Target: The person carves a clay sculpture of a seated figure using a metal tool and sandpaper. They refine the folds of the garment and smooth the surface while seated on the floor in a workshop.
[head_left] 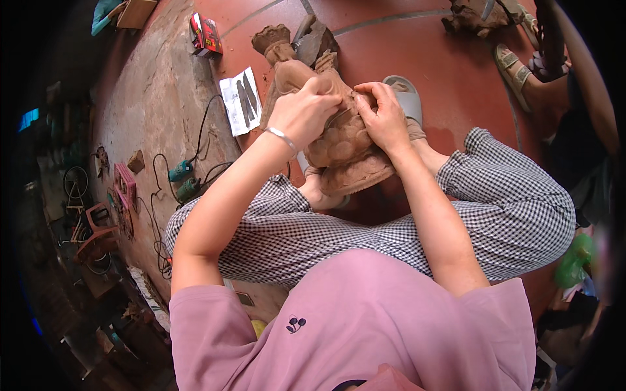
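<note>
A brown carved figure, apparently wooden, leans between my feet, with rounded lumps carved near its base. Over its middle, my left hand is closed in a pinch against the surface; whatever lies between its fingers is hidden. My right hand grips the figure's right side, thumb and fingers bent over the carving. Beyond the hands, the narrower far end shows a flared piece. A dark block sits beside that end.
Left of the figure, dark flat strips lie on white paper. A red box stands farther off. Teal power tools with black cords rest at left. Another person's sandalled foot and a brown carved piece are at far right.
</note>
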`<state>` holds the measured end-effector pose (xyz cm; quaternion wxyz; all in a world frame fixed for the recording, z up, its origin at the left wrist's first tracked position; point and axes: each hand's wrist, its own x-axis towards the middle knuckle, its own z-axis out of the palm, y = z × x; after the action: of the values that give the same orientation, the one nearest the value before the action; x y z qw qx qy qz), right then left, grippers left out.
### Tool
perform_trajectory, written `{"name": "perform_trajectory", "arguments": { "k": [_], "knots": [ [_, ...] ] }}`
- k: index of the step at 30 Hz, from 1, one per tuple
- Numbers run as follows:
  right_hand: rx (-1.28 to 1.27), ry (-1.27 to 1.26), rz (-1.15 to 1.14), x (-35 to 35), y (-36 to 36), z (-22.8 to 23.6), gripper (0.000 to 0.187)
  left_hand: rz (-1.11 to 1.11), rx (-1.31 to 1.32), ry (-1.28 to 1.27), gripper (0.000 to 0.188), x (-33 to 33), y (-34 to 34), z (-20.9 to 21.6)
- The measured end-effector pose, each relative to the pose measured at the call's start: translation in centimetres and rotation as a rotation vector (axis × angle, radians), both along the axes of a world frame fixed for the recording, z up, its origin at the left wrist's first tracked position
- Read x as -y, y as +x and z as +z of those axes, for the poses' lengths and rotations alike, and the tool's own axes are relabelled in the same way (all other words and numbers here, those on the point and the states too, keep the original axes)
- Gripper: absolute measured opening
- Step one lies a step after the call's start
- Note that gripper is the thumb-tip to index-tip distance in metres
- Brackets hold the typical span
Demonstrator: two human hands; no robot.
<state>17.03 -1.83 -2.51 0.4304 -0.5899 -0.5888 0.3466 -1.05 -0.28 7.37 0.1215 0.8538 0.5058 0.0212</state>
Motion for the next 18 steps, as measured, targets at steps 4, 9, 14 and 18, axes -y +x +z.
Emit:
{"name": "perform_trajectory", "arguments": {
  "k": [4, 9, 14, 18],
  "knots": [
    [0.034, -0.010, -0.008, 0.1, -0.3, 0.3, 0.023, 0.047, 0.104, -0.033, 0.018, 1.4, -1.7, -0.6],
    [-0.024, -0.037, 0.005, 0.2, -0.2, 0.3, 0.023, 0.144, -0.020, -0.021, 0.021, -0.7, 1.4, -0.9],
    [0.031, 0.004, -0.016, 0.1, -0.4, 0.1, 0.023, 0.160, -0.005, -0.041, 0.020, 1.9, 0.4, 0.2],
    [-0.004, -0.027, -0.009, 0.0, -0.4, 0.0, 0.023, 0.160, -0.114, -0.018, 0.020, -0.4, 1.8, -0.5]
  ]
}}
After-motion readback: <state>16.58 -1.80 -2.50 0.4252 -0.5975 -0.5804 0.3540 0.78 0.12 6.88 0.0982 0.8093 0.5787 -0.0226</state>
